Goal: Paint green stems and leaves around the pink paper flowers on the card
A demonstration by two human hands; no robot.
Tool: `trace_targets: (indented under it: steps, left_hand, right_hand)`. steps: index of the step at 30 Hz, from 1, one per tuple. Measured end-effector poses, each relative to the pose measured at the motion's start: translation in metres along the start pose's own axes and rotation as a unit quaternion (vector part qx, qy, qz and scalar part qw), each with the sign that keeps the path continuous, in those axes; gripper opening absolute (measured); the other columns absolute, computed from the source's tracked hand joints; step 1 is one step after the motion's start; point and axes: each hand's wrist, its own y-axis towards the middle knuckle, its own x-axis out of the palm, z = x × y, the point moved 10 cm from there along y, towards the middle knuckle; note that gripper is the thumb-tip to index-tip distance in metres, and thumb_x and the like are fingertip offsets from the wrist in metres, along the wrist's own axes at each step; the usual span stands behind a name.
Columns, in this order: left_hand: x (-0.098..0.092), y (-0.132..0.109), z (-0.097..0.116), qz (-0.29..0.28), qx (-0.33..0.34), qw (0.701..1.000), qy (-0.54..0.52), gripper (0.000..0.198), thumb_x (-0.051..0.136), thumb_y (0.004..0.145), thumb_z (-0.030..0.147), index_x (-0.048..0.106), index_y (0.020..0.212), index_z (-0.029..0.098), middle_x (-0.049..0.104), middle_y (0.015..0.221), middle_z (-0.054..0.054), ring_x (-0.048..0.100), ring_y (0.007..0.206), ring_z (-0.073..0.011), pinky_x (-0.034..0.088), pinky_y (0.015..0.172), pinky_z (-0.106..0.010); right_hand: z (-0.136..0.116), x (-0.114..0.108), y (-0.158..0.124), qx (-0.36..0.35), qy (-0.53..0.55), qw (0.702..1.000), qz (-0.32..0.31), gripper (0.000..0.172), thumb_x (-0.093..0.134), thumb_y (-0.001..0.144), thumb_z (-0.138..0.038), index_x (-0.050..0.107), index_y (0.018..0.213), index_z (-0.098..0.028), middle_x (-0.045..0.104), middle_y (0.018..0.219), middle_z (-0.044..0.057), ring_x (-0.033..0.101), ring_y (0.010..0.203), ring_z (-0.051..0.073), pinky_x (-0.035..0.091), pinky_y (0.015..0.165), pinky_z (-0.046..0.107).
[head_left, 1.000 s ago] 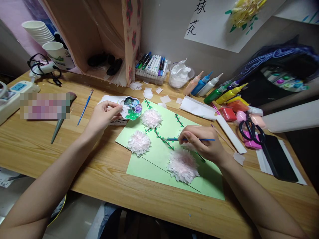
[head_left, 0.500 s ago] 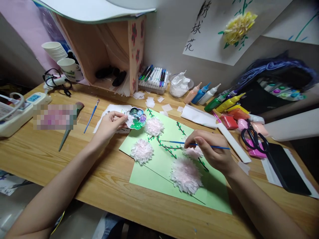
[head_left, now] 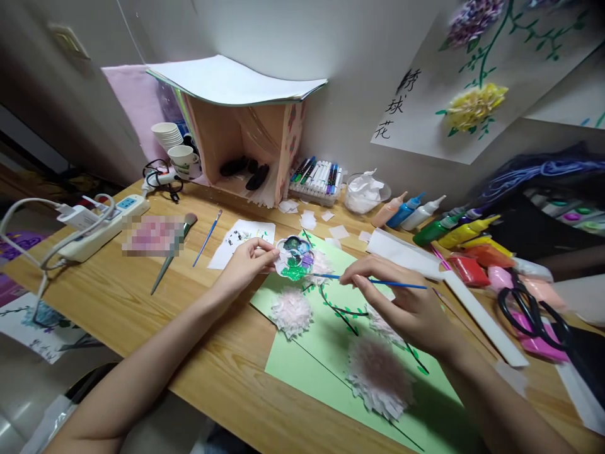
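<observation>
My left hand (head_left: 248, 265) pinches the edge of a small flower-shaped paint palette (head_left: 293, 258) with green, purple and dark paint in its wells. In my right hand (head_left: 401, 302) is a thin blue paintbrush (head_left: 378, 282), its tip pointing left beside the palette's green paint. Whether the bristles touch the paint I cannot tell. Below lies a light green sheet (head_left: 307, 366) with painted dark stems and green leaves. Pale pink ruffled paper flowers (head_left: 292, 312) sit on it; the palette and my right hand partly cover some of them.
A paint-marked white paper (head_left: 241, 234), another blue brush (head_left: 207, 238) and a large brush (head_left: 172, 255) lie to the left. Behind are a marker box (head_left: 316, 183), a bowl of tissue (head_left: 366, 192) and paint bottles (head_left: 409, 211). Black scissors (head_left: 529, 315) lie at right; a power strip (head_left: 106, 227) at left.
The brush tip has moved from above the painted stem to the palette's green paint. The palette now overlaps the upper flower. The camera view has shifted up and to the left.
</observation>
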Motion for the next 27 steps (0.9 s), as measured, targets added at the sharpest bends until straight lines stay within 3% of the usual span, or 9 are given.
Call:
trace_targets:
  steps: [15,27]
  left_hand:
    - [0.0096,-0.0096,0.0081,-0.010,0.012,1.000,0.017,0.024,0.073,0.068,0.032,0.055,0.073,0.017,0.064,0.068,0.000,0.060,0.061,-0.0105,0.050,0.064,-0.026]
    - [0.0098,-0.0088,0.0063,-0.023,0.008,0.999,0.021,0.028,0.076,0.067,0.037,0.057,0.075,0.016,0.063,0.070,0.001,0.059,0.060,-0.0093,0.050,0.063,-0.024]
  right_hand:
    - [-0.0069,0.0046,-0.0021,-0.018,-0.015,1.000,0.000,0.014,0.047,0.089,-0.014,0.060,0.091,-0.020,0.065,0.079,0.003,0.060,0.073,0.015,0.047,0.065,0.027]
    - [-0.0074,0.0013,-0.0044,-0.008,-0.030,0.999,-0.012,0.012,0.049,0.088,-0.013,0.058,0.092,-0.021,0.064,0.082,0.003,0.062,0.074,0.013,0.049,0.066,0.024]
